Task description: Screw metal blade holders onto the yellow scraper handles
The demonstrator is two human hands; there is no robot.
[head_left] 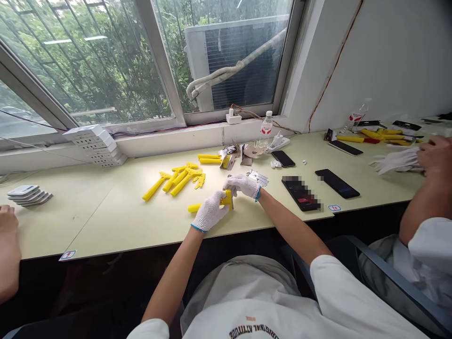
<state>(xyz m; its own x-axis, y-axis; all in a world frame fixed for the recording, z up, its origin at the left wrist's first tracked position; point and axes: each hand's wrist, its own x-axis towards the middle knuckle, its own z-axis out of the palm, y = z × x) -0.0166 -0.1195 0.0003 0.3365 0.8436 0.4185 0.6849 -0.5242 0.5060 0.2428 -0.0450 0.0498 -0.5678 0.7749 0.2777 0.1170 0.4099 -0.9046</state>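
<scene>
My left hand [210, 212], in a white knit glove with a blue cuff, is wrapped round a yellow scraper [194, 208]. The scraper's handle points left, and a metal edge shows at its head on the right. Just above that head, my gloved right hand [244, 185] has its fingers pinched together; what sits between them is too small to make out. Several flat metal blades [258, 177] lie beyond the right hand. Further left are several yellow scraper handles [154, 188] and small yellow plastic pieces [200, 181].
More yellow handles [209, 159], metal-edged pieces [229, 162] and a bottle [266, 128] are towards the window. Phones [301, 192] lie to the right. White boxes [97, 146] are stacked at left. Other people's hands [436, 153] are at both sides.
</scene>
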